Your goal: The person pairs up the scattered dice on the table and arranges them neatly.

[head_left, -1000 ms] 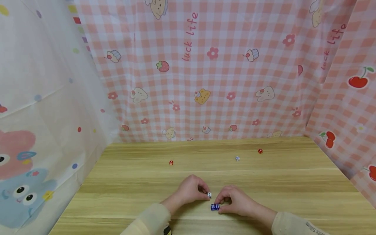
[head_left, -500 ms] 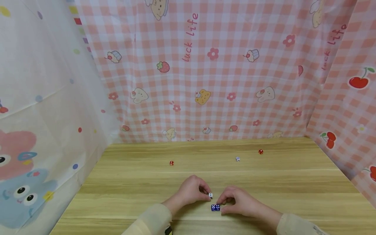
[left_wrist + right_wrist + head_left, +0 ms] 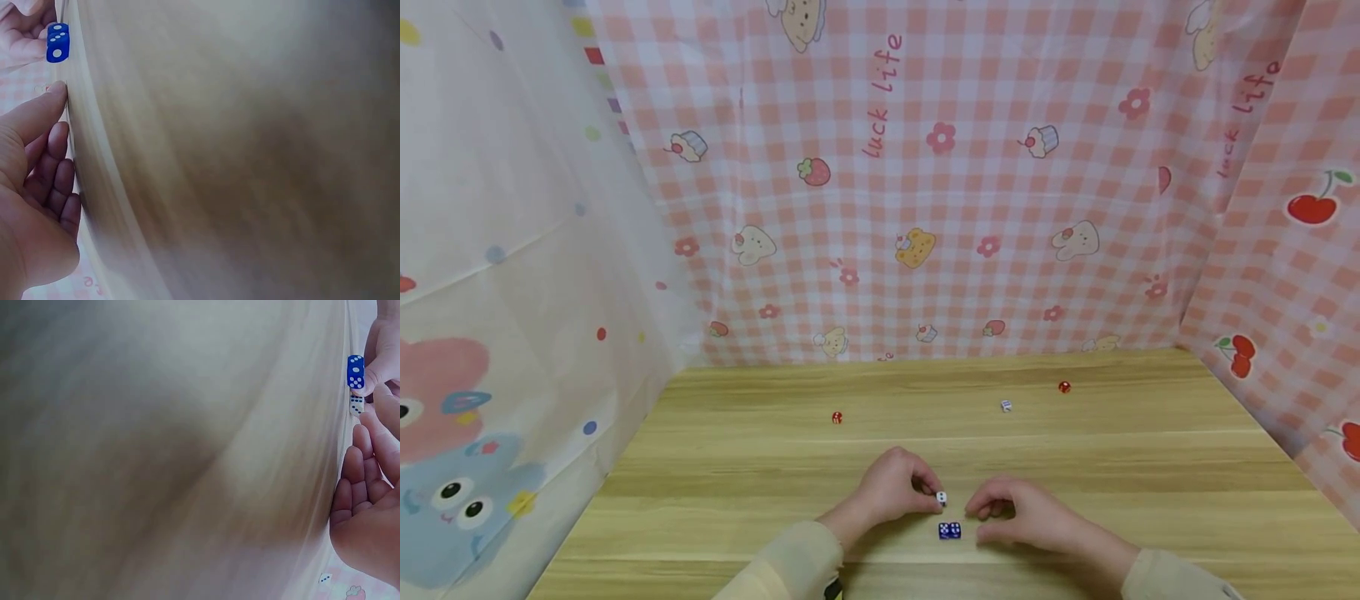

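- While the left hand (image 3: 887, 492) pinches the white die (image 3: 941, 498) in a narrow grip, stacking seems underway.
- Blue die (image 3: 950, 530) lies on the surface (image 3: 737, 483), at six o'clock from it.
- Right hand (image 3: 1026, 515), at three o'clock, curls loosely and holds nothing; next comes careful lowering.

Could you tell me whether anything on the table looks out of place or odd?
Nothing damaged or spilled. Three dice lie scattered far back: two red dice and a pale die, apart from the blue die and white die by the hands.

Between the hands, a glossy blue plastic die (image 3: 950, 531) lies on the matt, smooth wood-grain worktop (image 3: 1075, 450).
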A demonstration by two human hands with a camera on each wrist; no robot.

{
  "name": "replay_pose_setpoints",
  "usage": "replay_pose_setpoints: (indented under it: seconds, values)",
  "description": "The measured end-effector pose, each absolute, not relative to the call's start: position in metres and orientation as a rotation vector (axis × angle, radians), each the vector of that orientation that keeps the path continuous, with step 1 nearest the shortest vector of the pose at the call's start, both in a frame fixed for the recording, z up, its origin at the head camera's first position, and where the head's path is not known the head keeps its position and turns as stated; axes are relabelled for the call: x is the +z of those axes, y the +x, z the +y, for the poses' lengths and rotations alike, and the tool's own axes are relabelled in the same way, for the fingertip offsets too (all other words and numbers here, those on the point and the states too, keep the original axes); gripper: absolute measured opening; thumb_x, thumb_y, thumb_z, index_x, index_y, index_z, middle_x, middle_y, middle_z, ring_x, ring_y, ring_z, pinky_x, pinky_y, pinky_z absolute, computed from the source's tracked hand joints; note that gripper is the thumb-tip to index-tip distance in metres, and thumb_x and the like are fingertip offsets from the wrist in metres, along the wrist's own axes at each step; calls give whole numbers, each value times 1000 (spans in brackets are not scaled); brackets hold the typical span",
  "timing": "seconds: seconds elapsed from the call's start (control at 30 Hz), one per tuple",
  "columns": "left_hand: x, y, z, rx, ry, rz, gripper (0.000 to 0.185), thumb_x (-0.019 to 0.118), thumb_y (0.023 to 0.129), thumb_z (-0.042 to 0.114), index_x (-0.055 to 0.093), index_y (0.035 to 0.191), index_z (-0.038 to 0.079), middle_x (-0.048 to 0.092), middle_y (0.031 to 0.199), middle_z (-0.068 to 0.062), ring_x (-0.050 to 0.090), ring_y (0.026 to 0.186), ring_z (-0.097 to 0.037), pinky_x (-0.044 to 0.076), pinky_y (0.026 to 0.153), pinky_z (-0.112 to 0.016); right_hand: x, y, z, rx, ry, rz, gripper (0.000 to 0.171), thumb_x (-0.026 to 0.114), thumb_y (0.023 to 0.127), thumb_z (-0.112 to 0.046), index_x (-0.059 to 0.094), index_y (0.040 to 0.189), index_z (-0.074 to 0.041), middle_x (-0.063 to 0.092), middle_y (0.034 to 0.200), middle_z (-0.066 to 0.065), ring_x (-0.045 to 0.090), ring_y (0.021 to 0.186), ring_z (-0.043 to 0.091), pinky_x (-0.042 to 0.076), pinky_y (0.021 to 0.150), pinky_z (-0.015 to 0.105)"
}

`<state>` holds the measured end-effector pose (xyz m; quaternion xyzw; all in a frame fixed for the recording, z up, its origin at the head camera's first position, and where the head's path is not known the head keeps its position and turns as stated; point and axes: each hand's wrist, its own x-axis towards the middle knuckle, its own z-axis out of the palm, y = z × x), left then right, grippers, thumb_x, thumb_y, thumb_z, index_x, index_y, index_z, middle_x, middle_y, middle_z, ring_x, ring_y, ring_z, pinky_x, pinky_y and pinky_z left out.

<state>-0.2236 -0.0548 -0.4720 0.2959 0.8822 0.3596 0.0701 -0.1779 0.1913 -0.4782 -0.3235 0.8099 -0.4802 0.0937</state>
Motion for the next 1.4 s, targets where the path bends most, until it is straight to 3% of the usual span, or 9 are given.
replay_pose_setpoints:
  seconds: [0.67, 1.03, 1.23, 1.4]
  values:
    - [-469, -226, -55, 1093, 862, 2623, 12, 87, 74, 8, 77, 77, 14, 66, 69, 16, 58, 66, 4, 47, 69, -18, -468, -183, 214, -1443, -795, 2485, 22, 73, 91, -14, 69, 108, -1, 68, 104, 8, 62, 90, 11, 51, 80, 26]
    - [-468, -225, -55, 1093, 855, 2618, 12, 87, 74, 8, 77, 76, 14, 66, 69, 16, 57, 67, 3, 47, 70, -19, -456, -200, 233, -1453, -669, 2605, 28, 74, 89, -12, 67, 111, 3, 68, 107, 13, 62, 95, 19, 51, 82, 27]
    - [-468, -225, -55, 1101, 839, 2606, 12, 87, 74, 8, 77, 76, 14, 66, 70, 16, 57, 67, 2, 47, 71, -19, -451, -209, 243, -1421, -621, 2669, 31, 75, 88, -13, 66, 113, 3, 68, 108, 14, 61, 97, 24, 51, 84, 32]
    - [-470, -226, -55, 1100, 839, 2610, 13, 87, 73, 8, 77, 76, 14, 66, 70, 16, 58, 67, 2, 47, 71, -19, -449, -214, 250, -1401, -568, 2692, 37, 76, 88, -16, 65, 119, 1, 67, 113, 13, 59, 103, 29, 47, 92, 43]
